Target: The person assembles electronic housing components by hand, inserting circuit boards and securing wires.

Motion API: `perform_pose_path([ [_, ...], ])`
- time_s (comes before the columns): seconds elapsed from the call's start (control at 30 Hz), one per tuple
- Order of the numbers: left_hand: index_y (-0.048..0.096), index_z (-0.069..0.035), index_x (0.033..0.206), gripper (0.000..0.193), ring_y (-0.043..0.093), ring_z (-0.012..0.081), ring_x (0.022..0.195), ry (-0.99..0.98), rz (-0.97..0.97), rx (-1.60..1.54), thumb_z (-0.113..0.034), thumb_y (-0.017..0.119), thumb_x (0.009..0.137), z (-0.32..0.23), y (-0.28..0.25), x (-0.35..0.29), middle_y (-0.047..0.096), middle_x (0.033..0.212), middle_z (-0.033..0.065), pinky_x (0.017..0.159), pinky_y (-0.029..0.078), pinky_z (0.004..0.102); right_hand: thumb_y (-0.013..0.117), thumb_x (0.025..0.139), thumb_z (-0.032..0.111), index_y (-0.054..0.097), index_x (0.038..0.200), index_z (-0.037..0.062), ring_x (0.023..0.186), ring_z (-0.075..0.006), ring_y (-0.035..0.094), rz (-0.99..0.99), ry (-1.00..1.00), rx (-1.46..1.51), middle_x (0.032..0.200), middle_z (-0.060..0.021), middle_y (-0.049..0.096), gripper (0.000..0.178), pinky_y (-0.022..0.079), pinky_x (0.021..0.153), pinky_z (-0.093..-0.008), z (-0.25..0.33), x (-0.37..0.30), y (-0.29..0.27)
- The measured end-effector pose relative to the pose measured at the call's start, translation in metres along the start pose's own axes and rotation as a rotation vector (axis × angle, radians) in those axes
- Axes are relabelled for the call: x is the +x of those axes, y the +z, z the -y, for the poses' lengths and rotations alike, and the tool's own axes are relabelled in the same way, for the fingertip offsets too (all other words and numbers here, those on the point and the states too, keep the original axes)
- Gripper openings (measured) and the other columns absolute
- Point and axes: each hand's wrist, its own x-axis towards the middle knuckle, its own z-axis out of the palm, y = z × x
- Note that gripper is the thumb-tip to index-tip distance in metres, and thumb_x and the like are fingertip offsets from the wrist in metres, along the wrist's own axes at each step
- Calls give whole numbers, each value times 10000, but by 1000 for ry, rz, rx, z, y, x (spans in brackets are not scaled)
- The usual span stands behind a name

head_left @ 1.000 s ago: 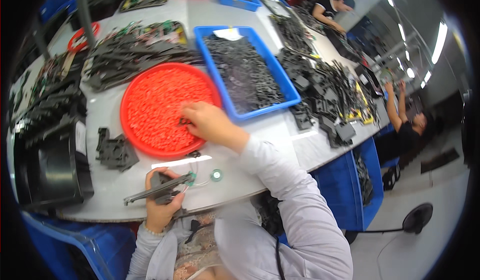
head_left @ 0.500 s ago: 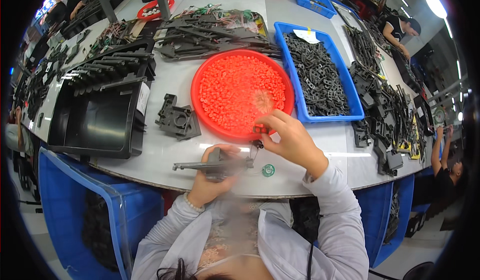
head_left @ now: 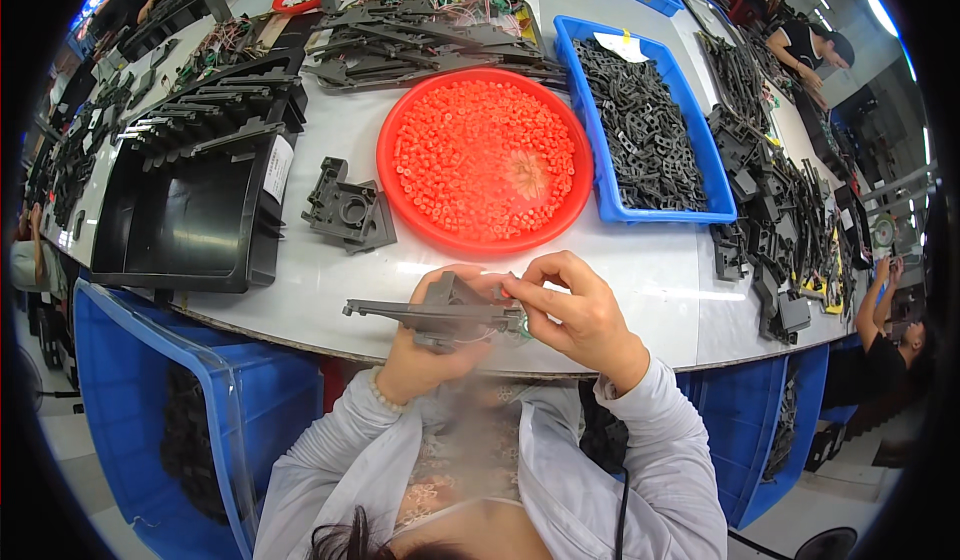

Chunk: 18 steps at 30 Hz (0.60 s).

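My left hand [head_left: 420, 362] is closed around a dark grey plastic housing [head_left: 445, 315] with a long flat arm pointing left. At the housing's right end, the thumb and fingertips of my right hand [head_left: 585, 320] pinch a small red plastic piece [head_left: 506, 292], mostly covered by the fingers. Below those fingertips a small green ring-like piece [head_left: 523, 328] shows beside the housing; whether it is attached I cannot tell. Just beyond both hands stands a round red tray [head_left: 455, 245] full of small red plastic pieces [head_left: 470, 150].
A blue bin [head_left: 668, 215] of small black parts stands right of the tray. To the left are a loose grey housing [head_left: 350, 210] and a black bin [head_left: 185, 278]. Long grey parts [head_left: 430, 45] with wires lie behind. Dark parts [head_left: 765, 230] are heaped at right.
My right hand has come from the red tray's near rim down to the housing's right end, still pinching. My left hand keeps its hold. The view has shifted slightly.
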Motion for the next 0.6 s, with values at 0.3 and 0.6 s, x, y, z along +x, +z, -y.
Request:
perform_pose_path([
  [0.3,334,-21,1247,625,519,195,1093,30,-28,80,73,627,703,-7,0,-2,508,1236,131,927,433,333,641,605,-101,671,990,71,733,-199,568,-87,-74,-30,837,-74,549,422,496,631,-293,2,2,4],
  [0.6,361,-38,1281,767,488,222,1148,290,38,625,-108,777,641,-22,-14,20,499,1237,148,945,398,357,689,615,28,680,849,124,715,-206,564,-217,9,83,758,-45,555,253,482,614,-303,4,0,5],
])
